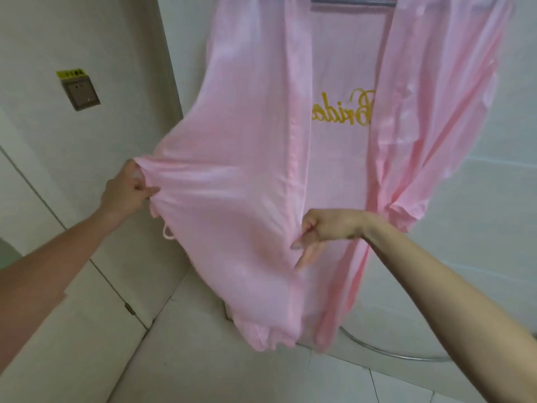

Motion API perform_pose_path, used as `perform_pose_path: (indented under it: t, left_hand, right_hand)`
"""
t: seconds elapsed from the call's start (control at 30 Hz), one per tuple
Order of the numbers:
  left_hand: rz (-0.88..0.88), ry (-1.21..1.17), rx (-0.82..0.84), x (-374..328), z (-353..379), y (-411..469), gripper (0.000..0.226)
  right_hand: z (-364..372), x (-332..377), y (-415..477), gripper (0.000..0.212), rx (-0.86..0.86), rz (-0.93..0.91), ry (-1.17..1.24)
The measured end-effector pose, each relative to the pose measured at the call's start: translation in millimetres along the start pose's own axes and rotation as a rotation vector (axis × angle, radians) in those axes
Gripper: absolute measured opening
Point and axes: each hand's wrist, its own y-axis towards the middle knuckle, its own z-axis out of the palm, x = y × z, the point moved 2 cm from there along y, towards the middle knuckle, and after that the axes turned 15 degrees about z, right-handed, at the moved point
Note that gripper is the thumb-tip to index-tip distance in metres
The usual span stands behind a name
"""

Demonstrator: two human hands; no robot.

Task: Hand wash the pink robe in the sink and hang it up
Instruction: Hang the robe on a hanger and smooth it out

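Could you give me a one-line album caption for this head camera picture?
Left hand and right hand hold the front of a hanging pink robe taut.

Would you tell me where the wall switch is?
In the head view, the wall switch sits upper left, above the left hand and left of the pink robe.

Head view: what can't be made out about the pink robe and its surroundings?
Head view only:
- Top of the pink robe and how it hangs: cut off by the top edge above the rail.
- Gold lettering: end hidden behind the front panel.
- Yellow label: too small to read.
- Left hand fingertips: curled into the fabric.
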Motion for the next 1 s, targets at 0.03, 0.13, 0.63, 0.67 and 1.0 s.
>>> perform_pose_path:
  t: [0.03, 0.13, 0.63, 0.67, 1.0]
  left_hand:
    - [0.006, 0.025, 0.008, -1.0, -1.1, 0.4, 0.051]
    - [0.011, 0.031, 0.007, -3.9, -2.2, 3.9, 0.047]
    - [-0.006, 0.0, 0.028, 39.1, 5.8, 21.6, 0.051]
    - [-0.018, -0.022, 0.026, 40.1, 7.6, 23.3, 0.051]
    - [-0.545, -0.357, -0.326, -24.5, 62.6, 12.3, 0.022]
  right_hand:
    - [4.2, -0.4, 0.4, 0.022, 0.105, -0.017, 0.033]
    - [0.4, -2.7, 10.4, 0.017, -0.088, 0.072, 0.06]
    - [-15.1, -21.7, 47.7, 0.03, -0.489, 0.024, 0.194]
    - [-16.1, -23.2, 48.0, 0.03, -0.491, 0.028, 0.227]
    - [-20.2, -53.3, 8.7, 0.024, -0.99, 0.045, 0.333]
